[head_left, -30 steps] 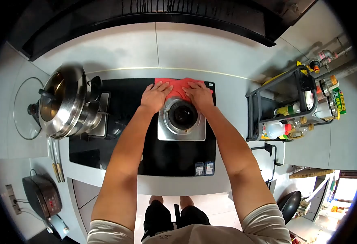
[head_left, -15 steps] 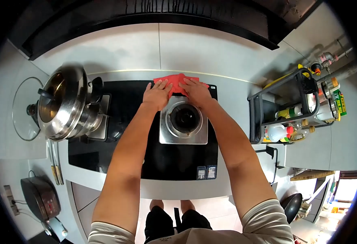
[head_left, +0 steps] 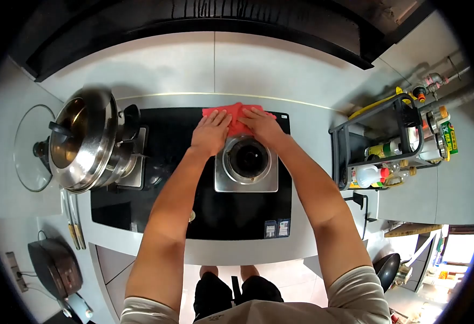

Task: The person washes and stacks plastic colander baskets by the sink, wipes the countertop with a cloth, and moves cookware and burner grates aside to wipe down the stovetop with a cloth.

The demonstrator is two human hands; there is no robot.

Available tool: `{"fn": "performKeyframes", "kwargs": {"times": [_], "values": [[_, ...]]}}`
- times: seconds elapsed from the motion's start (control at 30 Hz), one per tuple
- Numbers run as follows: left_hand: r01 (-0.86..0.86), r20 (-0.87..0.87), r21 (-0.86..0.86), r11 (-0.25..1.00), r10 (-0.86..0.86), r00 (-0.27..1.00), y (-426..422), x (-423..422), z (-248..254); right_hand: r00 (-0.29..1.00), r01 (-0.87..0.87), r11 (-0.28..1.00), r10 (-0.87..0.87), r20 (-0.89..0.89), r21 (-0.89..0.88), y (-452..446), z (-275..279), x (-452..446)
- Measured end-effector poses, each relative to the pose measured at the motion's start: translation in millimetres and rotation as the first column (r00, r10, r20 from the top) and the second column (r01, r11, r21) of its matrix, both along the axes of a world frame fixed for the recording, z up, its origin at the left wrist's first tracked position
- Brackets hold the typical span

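A red cloth [head_left: 238, 120] lies bunched at the back edge of the black glass cooktop [head_left: 237, 218]. My left hand [head_left: 211, 131] rests on its left part, fingers spread and pointing to the back. On the right part lies my right hand [head_left: 261, 127], its fingers stretched out flat and angled toward the left. Just in front of the cloth is the burner [head_left: 249, 161] on its square steel plate, between my forearms. Both palms face down, and their undersides are hidden.
At the left a lidded steel pot [head_left: 83, 140] stands on the other burner, beside a glass lid [head_left: 32, 148]. A black rack [head_left: 339, 156] with bottles is at the right. The range hood [head_left: 204, 24] hangs above the back wall.
The cloth's back edge, earlier spread wider to the right, is now more bunched toward the middle. Both hands have shifted slightly along with it, staying on the cloth. The view has moved a little.
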State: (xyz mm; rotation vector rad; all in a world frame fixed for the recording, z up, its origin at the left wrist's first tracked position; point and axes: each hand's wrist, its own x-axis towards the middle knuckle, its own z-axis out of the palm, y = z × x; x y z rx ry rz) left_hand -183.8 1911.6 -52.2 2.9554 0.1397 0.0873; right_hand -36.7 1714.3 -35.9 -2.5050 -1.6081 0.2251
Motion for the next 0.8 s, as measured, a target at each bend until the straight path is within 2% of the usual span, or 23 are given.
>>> {"fn": "performKeyframes", "kwargs": {"times": [0.03,0.07,0.1,0.23,0.27,0.37,0.4,0.5,0.6,0.7,0.8], "values": [[-0.017,0.058,-0.027,0.999,0.019,0.998,1.2,-5.8,-2.0,0.999,-0.013,1.000,0.013,-0.043,0.000,12.2,-0.8,-0.1],[-0.030,-0.007,0.043,0.999,0.030,1.000,10.9,-10.8,-1.0,0.998,-0.052,0.999,0.052,-0.037,-0.012,26.5,-1.6,-0.7],[-0.063,-0.058,0.010,0.998,0.064,0.996,24.3,-19.8,7.4,0.996,-0.086,0.996,0.086,-0.029,-0.021,38.5,-4.4,1.0],[-0.019,-0.107,0.044,0.999,0.024,0.994,56.5,-30.3,7.1,0.993,-0.115,0.992,0.113,-0.035,-0.054,34.7,-8.5,4.0],[0.004,-0.124,0.041,0.999,0.001,0.992,56.9,-26.8,6.3,0.994,-0.099,0.995,0.099,-0.050,-0.005,28.7,-17.5,6.8],[0.113,-0.113,0.068,0.991,-0.105,0.988,28.8,3.7,-2.4,0.997,-0.066,0.998,0.066,-0.044,-0.007,-8.3,-7.1,8.8],[0.115,-0.147,0.044,0.992,-0.107,0.983,12.5,15.0,12.1,0.997,-0.016,1.000,0.015,-0.070,-0.009,-26.0,-2.4,11.1],[0.267,-0.200,-0.006,0.964,-0.263,0.944,-18.0,51.2,13.6,0.983,0.121,0.993,-0.121,-0.141,-0.007,-81.5,3.6,20.0],[0.284,-0.147,-0.014,0.959,-0.283,0.948,-33.0,57.2,12.8,0.964,0.216,0.976,-0.213,-0.161,0.000,-106.1,-9.3,22.5],[0.308,-0.115,-0.059,0.950,-0.313,0.943,-16.7,39.1,18.7,0.969,0.211,0.977,-0.214,-0.124,-0.039,-95.2,-10.7,23.3],[0.303,-0.066,-0.063,0.951,-0.306,0.950,21.9,19.7,-2.9,0.985,0.071,0.997,-0.076,-0.156,-0.043,-59.5,-11.9,21.3]]}}
